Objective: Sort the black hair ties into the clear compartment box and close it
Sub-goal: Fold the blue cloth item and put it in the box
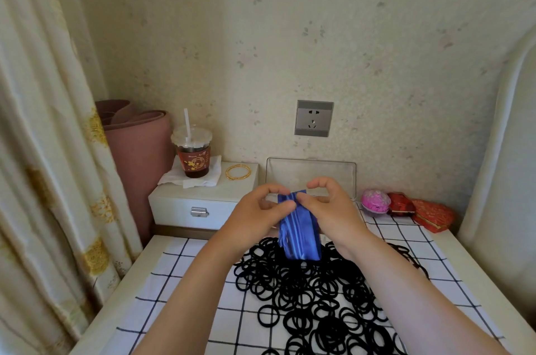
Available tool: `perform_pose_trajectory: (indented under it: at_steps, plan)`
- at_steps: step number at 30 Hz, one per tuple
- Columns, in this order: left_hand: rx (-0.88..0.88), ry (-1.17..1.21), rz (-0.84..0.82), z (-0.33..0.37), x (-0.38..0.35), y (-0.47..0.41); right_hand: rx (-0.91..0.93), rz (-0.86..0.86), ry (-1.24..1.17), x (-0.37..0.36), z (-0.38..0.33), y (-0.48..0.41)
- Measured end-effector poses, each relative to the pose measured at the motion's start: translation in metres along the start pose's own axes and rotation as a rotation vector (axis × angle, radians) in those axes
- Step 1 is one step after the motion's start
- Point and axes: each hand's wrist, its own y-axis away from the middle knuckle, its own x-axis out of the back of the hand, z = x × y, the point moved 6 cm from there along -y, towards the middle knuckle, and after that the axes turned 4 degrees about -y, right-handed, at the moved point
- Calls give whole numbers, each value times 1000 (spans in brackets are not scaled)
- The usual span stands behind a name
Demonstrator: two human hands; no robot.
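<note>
Black hair ties (313, 293) lay heaped in a loose pile on the checked cloth (179, 282) covering the worktop (456, 256), right in front of me. Above the pile I held a blue striped pouch (300, 227) — my left grip (261, 209) pinched its top edge, and my right grip (327, 206) pinched the same edge just beside it. Behind them the clear compartment box (310, 174) stood against the wall, lid raised — its base mostly hidden. A drink cup (193, 156) and gold bangles (238, 171) sat to the left.

Head camera, forward-down, close above table (145, 261); edges likely distorted.
</note>
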Motion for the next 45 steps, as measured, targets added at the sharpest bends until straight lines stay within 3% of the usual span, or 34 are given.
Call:
perform_pose_trajectory:
  at_steps: [3, 6, 11, 18, 26, 32, 38, 42, 45]
  plan:
    - [-20, -144, -49, -2, 2, 1, -18, 3, 0, 0, -2, -1]
    - [-31, -178, -4, -4, 6, -1, -53, -113, 14, -3, -1, 2]
    - [-30, -340, -1, -10, 10, -5, 2, -305, 243, -7, -13, 12]
    - [-12, -607, -130, -16, 2, -4, 131, -282, 610, -10, -12, 10]
    - [32, -510, -109, -11, 7, 0, -9, -300, 288, -3, -12, 10]
    - [98, -76, -145, -8, -2, 4, -205, -390, 166, -1, 3, 12]
    - [100, -161, -98, -11, -2, 1, -277, -375, 32, -2, 4, 13]
    - [80, -190, -112, -9, -4, 2, -275, -435, 91, -6, 3, 17]
    - [90, -174, -69, -11, 0, 0, -254, -371, 100, -3, 5, 13]
